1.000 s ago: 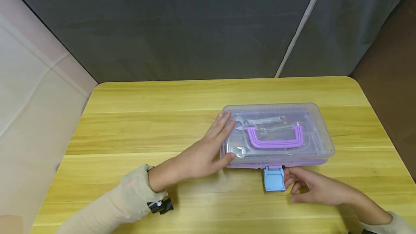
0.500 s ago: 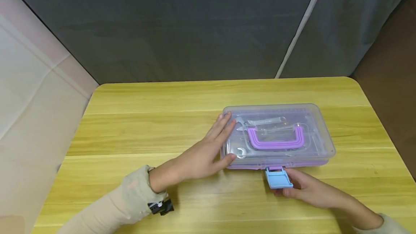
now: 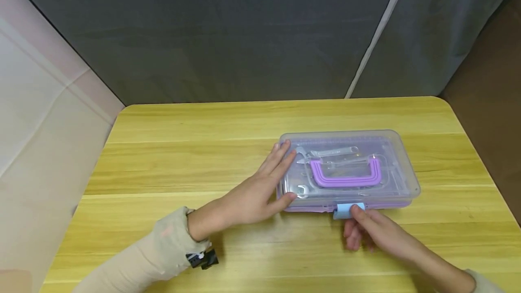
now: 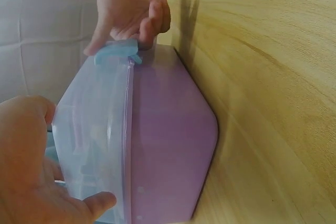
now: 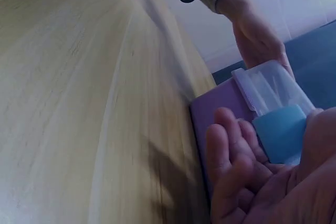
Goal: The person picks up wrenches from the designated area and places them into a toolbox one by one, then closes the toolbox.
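Note:
A toolbox (image 3: 390,166) with a clear lid, purple base and purple handle (image 3: 346,181) stands on the table, lid down. Through the lid an adjustable wrench (image 3: 331,152) shows, along with other metal tools. On the box's left end rests my left hand (image 3: 260,189), fingers spread over the lid's edge. At the front my right hand (image 3: 382,232) has its thumb on the light-blue latch (image 3: 343,210), which is folded up against the lid rim. In the right wrist view that hand's other fingers (image 5: 228,145) are loosely bent below the latch (image 5: 281,132), apart from it.
The wooden table (image 3: 163,157) runs out to the left of the box and in front of it. A dark curtain (image 3: 224,35) hangs behind the table, with a pale cloth wall (image 3: 49,103) at the left.
The blue latch has swung from hanging down in front to up against the lid rim, pushed by my right hand, whose thumb is now on it. My left hand and the box stay put.

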A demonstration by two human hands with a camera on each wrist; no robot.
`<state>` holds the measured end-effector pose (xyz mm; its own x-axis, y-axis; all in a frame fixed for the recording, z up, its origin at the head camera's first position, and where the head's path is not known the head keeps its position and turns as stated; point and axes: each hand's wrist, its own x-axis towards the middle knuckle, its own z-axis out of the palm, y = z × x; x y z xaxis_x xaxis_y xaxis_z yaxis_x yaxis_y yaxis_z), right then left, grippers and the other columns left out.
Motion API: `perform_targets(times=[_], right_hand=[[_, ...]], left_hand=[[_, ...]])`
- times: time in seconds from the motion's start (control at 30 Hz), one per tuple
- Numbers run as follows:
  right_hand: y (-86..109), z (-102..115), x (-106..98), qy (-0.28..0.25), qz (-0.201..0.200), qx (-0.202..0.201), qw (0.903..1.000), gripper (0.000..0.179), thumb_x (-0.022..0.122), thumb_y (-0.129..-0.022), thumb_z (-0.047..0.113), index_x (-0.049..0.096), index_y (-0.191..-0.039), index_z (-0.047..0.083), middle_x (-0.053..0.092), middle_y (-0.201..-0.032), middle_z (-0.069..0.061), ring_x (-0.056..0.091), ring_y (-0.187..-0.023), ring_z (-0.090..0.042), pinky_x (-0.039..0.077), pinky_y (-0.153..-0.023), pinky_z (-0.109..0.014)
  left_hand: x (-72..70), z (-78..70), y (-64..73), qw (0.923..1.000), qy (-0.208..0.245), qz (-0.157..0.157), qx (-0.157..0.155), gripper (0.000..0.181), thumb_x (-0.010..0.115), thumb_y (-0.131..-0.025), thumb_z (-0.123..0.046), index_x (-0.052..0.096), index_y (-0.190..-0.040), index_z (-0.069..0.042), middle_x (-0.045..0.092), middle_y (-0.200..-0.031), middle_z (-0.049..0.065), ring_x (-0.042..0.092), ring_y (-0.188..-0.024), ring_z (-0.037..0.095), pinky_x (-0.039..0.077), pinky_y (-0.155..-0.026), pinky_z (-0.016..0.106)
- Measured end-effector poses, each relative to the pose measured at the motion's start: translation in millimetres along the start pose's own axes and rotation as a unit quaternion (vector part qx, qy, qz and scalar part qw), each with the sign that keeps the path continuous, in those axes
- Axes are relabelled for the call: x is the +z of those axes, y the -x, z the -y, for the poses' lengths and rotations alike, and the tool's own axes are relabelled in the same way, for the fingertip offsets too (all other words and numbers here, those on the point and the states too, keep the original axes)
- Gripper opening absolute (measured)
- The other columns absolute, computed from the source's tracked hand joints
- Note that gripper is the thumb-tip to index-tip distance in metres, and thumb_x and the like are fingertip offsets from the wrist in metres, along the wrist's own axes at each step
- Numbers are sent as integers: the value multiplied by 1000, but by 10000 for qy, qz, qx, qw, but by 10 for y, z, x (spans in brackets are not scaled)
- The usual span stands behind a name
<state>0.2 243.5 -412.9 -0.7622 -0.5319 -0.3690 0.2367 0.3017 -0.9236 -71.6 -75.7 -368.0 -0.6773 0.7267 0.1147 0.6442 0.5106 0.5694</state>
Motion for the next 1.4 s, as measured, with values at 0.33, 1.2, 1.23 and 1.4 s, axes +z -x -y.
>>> perform_targets(times=[0.33,1.2,1.23,1.4], right_hand=[[-62,-138,24,-327,54,-118,9994,64,26,-114,32,57,-87,-17,69,-66,-10,65,-58,-12,50,-52,-29],[-144,-234,47,781,-660,271,9944,50,51,-108,31,62,-71,0,61,-59,-2,50,-46,-6,44,-42,-24],[-146,-236,52,790,-686,265,9942,50,51,-108,31,62,-70,0,61,-59,-2,49,-45,-6,43,-41,-24],[-150,-258,78,814,-790,185,9934,52,52,-108,30,61,-68,-2,58,-56,-1,47,-44,-6,44,-40,-26]], left_hand=[[-3,-10,4,10000,-19,44,-61,84,60,-103,-33,7,-164,-6,-10,-170,10,-7,-155,32,23,-118,43],[-43,47,-21,9999,-120,81,87,81,60,-103,-38,17,-163,-7,-7,-171,7,-8,-156,31,27,-117,45],[-46,50,-22,9999,-111,86,92,80,60,-103,-38,18,-163,-6,-6,-171,7,-9,-156,30,27,-117,45],[-48,55,-29,9998,-113,109,121,79,60,-103,-37,20,-162,-6,-4,-171,9,-10,-156,28,27,-117,47]])
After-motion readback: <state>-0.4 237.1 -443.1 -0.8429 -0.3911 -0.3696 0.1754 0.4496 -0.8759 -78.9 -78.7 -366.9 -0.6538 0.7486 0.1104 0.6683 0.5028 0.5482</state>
